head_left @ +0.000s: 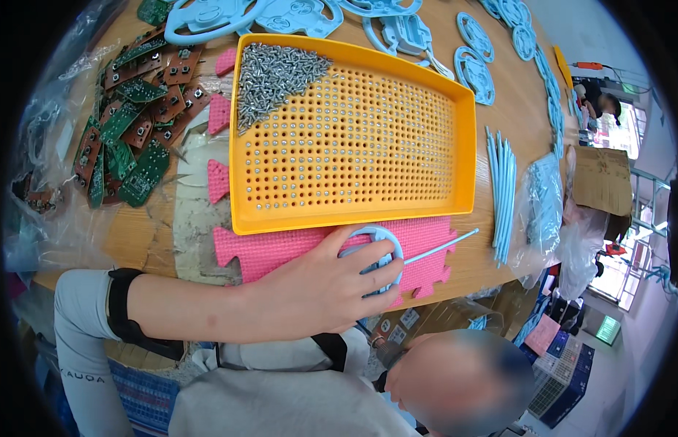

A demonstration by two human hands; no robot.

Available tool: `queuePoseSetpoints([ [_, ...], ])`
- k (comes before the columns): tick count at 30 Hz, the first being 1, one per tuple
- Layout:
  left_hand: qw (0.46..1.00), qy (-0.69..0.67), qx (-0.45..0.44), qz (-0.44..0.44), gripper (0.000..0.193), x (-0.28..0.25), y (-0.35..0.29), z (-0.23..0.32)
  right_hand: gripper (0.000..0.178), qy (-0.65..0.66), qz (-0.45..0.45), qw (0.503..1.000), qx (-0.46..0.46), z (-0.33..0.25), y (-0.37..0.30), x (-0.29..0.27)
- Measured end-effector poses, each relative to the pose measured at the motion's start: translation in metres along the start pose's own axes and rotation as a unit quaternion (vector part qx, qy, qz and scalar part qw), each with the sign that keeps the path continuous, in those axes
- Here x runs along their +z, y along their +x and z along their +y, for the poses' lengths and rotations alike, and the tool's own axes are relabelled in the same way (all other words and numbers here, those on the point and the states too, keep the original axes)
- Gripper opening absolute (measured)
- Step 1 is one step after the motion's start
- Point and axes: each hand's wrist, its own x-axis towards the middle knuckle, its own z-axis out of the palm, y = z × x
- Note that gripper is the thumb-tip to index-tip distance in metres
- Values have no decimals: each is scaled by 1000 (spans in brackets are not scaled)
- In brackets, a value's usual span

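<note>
My left hand [339,280] reaches in from the left over a pink foam mat [280,255]. Its fingers are wrapped around a light-blue plastic ring-shaped part [391,240], which looks like a small toy steering wheel. The palm and fingers hide much of that part. A thin light-blue stick [444,245] lies on the mat, one end close to the ring; I cannot tell if they are joined. At the lower right, what seems to be my right forearm [433,375] is blurred, and the fingers on that side are hidden.
Beyond the mat stands a yellow perforated tray [466,156] with screws [277,84] heaped in one corner. Circuit boards [135,124] are piled at left. Blue steering-wheel parts [299,16] lie at the back; blue sticks [501,197] and a plastic bag [541,211] at right.
</note>
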Motion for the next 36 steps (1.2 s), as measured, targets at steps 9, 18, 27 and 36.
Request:
queuePoseSetpoints([
  [9, 1000, 14, 1, 17, 44, 2, -2, 1, 32, -46, 71, 996, -43, 11, 12, 31],
  [18, 999, 12, -6, -41, 67, -1, 0, 0, 22, 67, -29, 996, -52, 23, 18, 3],
  [27, 996, 16, -14, -89, 63, -13, 10, 3, 36, 59, -113, 992, 3, -18, 14, -50],
  [36, 989, 11, -62, -130, 75, -17, 13, 7, 73, -129, 237, 942, -201, 32, 46, -95],
])
